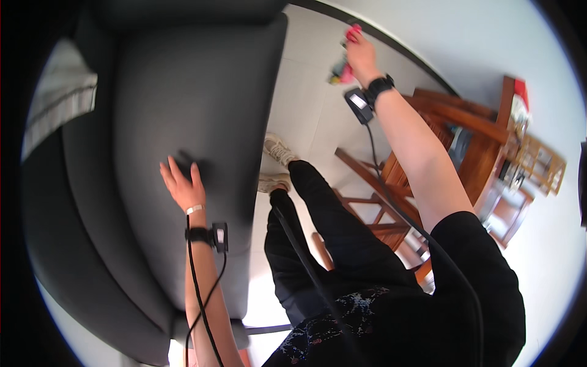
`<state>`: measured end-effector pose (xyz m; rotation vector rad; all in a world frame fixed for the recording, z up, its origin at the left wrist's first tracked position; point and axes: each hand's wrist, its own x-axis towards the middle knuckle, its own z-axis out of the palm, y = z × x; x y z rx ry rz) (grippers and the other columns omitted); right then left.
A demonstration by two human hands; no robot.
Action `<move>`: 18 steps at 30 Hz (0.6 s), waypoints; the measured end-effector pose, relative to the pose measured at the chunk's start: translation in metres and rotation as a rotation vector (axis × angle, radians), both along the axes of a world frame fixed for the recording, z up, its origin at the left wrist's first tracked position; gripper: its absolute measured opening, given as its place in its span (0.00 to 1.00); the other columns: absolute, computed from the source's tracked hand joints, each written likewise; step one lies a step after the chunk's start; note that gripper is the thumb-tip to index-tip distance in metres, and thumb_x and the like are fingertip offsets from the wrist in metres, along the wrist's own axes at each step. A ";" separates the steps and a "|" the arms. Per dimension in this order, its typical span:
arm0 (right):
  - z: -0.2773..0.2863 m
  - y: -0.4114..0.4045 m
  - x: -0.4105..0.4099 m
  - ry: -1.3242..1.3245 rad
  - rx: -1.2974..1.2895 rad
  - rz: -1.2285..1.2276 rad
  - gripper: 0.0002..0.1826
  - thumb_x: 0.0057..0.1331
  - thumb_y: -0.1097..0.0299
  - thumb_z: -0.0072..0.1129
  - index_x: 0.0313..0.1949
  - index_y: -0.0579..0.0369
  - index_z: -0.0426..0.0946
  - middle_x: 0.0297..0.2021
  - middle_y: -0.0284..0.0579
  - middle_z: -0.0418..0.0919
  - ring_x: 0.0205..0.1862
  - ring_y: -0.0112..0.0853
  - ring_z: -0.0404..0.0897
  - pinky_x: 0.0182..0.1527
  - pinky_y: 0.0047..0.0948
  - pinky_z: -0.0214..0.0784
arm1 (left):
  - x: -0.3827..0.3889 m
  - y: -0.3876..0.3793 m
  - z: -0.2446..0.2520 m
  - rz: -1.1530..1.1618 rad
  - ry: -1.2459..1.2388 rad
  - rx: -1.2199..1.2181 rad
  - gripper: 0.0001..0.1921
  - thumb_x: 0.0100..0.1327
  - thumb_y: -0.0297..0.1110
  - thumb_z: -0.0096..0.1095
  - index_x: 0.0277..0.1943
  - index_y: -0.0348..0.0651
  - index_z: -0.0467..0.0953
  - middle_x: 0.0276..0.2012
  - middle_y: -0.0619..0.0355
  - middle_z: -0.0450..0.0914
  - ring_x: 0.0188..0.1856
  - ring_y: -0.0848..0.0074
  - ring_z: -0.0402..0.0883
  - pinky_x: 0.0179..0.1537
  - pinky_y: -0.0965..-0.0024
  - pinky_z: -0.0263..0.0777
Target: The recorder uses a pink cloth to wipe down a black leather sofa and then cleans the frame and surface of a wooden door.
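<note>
My left hand [184, 188] is over the seat cushion of a dark grey sofa [183, 91]. Its fingers are spread and it holds nothing. A dark shadow falls on the cushion beside the fingertips; whether the palm touches the seat I cannot tell. Out past the sofa's front edge, my right hand [363, 57] grips a crumpled pink, multicoloured cloth [343, 72]. The cloth is blurred; part of it sticks up above the fingers and part hangs below the hand, over the tiled floor.
Black cables [372, 147] run from the wrist-worn devices along both arms. Brown wooden furniture [481, 160] stands to the right by a white wall [541, 229]. My shoes [279, 149] are on pale floor tiles [307, 91] close to the sofa. A grey-white fabric [64, 105] lies at the far left.
</note>
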<state>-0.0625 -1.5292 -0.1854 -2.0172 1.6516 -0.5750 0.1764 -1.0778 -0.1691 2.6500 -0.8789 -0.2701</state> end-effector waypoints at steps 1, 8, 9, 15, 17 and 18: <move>-0.007 -0.011 0.010 -0.144 -0.018 -0.085 0.14 0.58 0.70 0.51 0.41 0.54 0.82 0.30 0.63 0.81 0.36 0.58 0.81 0.40 0.51 0.73 | 0.010 -0.047 -0.005 -0.081 -0.044 -0.025 0.33 0.67 0.48 0.61 0.71 0.45 0.62 0.71 0.38 0.58 0.72 0.47 0.57 0.69 0.51 0.57; -0.035 0.113 0.099 -0.365 0.215 -0.310 0.21 0.64 0.72 0.50 0.57 0.66 0.69 0.49 0.70 0.71 0.49 0.63 0.72 0.53 0.51 0.68 | 0.044 -0.261 -0.036 -0.406 -0.247 -0.111 0.32 0.69 0.55 0.55 0.71 0.51 0.63 0.70 0.41 0.60 0.71 0.49 0.59 0.67 0.51 0.59; -0.034 0.145 0.095 -0.436 0.209 -0.321 0.28 0.65 0.74 0.49 0.65 0.62 0.61 0.55 0.70 0.66 0.51 0.64 0.70 0.54 0.49 0.68 | 0.049 -0.283 -0.037 -0.432 -0.273 -0.083 0.32 0.69 0.57 0.53 0.71 0.52 0.63 0.70 0.42 0.60 0.71 0.49 0.59 0.67 0.51 0.59; -0.014 0.368 0.012 -0.251 1.050 -0.043 0.28 0.63 0.69 0.53 0.63 0.56 0.63 0.56 0.62 0.68 0.47 0.57 0.79 0.48 0.47 0.75 | 0.051 -0.298 -0.047 -0.353 -0.352 0.116 0.39 0.70 0.64 0.41 0.76 0.51 0.48 0.75 0.56 0.55 0.76 0.62 0.53 0.71 0.45 0.46; -0.055 0.403 -0.041 -0.020 1.568 0.424 0.23 0.66 0.64 0.51 0.59 0.58 0.70 0.50 0.65 0.78 0.49 0.57 0.80 0.49 0.48 0.75 | 0.023 -0.310 -0.054 -0.348 -0.293 0.114 0.40 0.70 0.66 0.37 0.77 0.51 0.48 0.75 0.54 0.55 0.75 0.60 0.53 0.71 0.46 0.46; -0.061 0.414 -0.049 -0.057 1.451 0.450 0.23 0.65 0.67 0.51 0.58 0.61 0.70 0.46 0.66 0.80 0.51 0.54 0.80 0.49 0.48 0.75 | 0.025 -0.309 -0.054 -0.350 -0.300 0.123 0.40 0.71 0.65 0.38 0.77 0.51 0.48 0.75 0.53 0.55 0.75 0.60 0.54 0.71 0.47 0.46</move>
